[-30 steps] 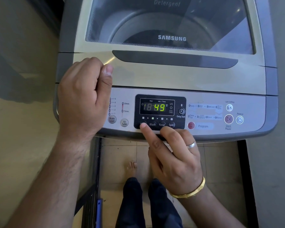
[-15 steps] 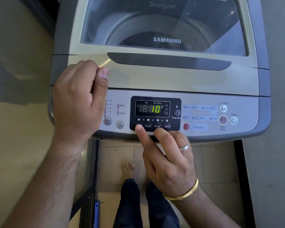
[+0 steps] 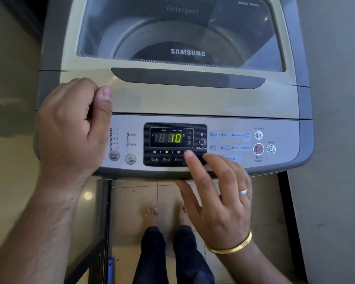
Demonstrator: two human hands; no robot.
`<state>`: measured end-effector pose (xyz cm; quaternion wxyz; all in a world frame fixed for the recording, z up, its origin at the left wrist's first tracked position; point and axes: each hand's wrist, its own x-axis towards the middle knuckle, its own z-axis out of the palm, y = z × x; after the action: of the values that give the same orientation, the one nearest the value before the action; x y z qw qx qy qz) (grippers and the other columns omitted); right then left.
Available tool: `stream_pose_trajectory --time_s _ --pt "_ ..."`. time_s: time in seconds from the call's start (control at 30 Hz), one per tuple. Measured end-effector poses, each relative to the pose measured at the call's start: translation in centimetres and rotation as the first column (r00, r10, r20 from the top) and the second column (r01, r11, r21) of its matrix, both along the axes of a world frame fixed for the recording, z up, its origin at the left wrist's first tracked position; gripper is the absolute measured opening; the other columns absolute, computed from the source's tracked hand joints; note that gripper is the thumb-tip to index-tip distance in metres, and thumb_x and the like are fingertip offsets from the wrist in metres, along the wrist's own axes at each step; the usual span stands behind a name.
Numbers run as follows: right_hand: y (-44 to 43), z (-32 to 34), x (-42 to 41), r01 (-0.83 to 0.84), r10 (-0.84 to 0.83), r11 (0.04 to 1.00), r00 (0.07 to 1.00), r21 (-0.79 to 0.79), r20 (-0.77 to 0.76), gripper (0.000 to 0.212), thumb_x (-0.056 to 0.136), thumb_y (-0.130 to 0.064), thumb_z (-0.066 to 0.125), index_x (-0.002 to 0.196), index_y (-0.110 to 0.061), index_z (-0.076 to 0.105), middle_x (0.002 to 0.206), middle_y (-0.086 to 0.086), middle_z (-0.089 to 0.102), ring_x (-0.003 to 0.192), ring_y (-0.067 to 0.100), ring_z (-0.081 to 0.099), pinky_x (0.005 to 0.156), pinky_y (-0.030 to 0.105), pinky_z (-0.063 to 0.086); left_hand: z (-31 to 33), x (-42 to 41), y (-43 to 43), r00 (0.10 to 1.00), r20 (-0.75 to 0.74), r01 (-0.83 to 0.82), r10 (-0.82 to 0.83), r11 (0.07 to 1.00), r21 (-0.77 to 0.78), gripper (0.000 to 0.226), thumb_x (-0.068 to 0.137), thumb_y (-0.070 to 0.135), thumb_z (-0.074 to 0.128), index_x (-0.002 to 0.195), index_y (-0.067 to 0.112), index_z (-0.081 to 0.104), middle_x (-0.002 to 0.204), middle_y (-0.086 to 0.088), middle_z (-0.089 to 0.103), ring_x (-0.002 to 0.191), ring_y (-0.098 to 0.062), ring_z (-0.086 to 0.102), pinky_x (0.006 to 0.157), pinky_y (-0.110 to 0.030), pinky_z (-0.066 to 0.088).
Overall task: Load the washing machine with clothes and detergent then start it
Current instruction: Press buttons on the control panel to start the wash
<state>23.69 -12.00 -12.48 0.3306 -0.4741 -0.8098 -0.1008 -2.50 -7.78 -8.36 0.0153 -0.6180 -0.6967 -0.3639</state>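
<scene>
A grey top-load washing machine (image 3: 193,99) fills the view, its glass lid (image 3: 182,33) closed over the drum. On the control panel, the display (image 3: 168,138) shows 10 in green and the light above Wash is lit. My left hand (image 3: 72,128) rests as a curled fist on the panel's left end, above the Water Level button (image 3: 114,155), and holds nothing. My right hand (image 3: 219,201) has its index finger stretched out, the tip at the Spin button, which it hides. Its other fingers are loosely spread. The red Start/Pause button (image 3: 258,149) lies to the right, untouched.
The Power button (image 3: 271,149) sits beside Start/Pause. A grey wall (image 3: 336,140) stands close on the machine's right, and a beige surface (image 3: 10,140) on its left. My bare feet (image 3: 152,214) stand on the tiled floor in front of the machine.
My right index finger has slid right from the Soak button to the Spin button, and the other fingers have spread. The display went from 49 to 10. My left fist stayed put.
</scene>
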Motion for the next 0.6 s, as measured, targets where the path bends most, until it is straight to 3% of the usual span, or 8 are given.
stream_pose_trajectory --time_s 0.13,0.47,0.6 --pt "-0.2 -0.5 0.3 -0.006 0.006 1.0 1.0 -0.015 -0.02 0.057 0.092 -0.037 0.084 0.142 -0.016 0.064 0.12 0.011 0.078 0.114 0.028 0.075 0.099 0.047 0.06 0.4 0.0 -0.3 0.999 0.024 0.025 -0.024 0.999 -0.032 0.049 0.123 0.021 0.047 0.08 -0.004 0.049 0.071 -0.019 0.045 0.067 -0.041 0.046 0.063 -0.056 0.039" --pt "0.5 -0.9 0.2 0.026 -0.023 0.998 0.999 0.065 -0.038 0.075 0.075 -0.034 0.095 0.139 -0.013 0.063 0.116 0.008 0.081 0.097 0.025 0.079 0.082 0.044 0.063 -2.3 -1.8 0.4 0.96 0.279 0.019 0.016 0.992 -0.121 0.054 0.121 0.056 0.042 0.1 0.007 0.053 0.082 -0.023 0.055 0.074 -0.049 0.057 0.075 -0.069 0.051" --pt "0.3 -1.2 0.4 0.025 -0.024 0.999 0.999 0.042 -0.031 0.071 0.08 -0.037 0.092 0.14 -0.015 0.061 0.123 0.006 0.079 0.107 0.023 0.078 0.086 0.045 0.062 -2.8 -2.1 0.3 0.952 0.304 0.011 0.035 0.989 -0.15 0.055 0.121 0.057 0.043 0.107 0.005 0.054 0.092 -0.024 0.059 0.085 -0.05 0.062 0.085 -0.071 0.053"
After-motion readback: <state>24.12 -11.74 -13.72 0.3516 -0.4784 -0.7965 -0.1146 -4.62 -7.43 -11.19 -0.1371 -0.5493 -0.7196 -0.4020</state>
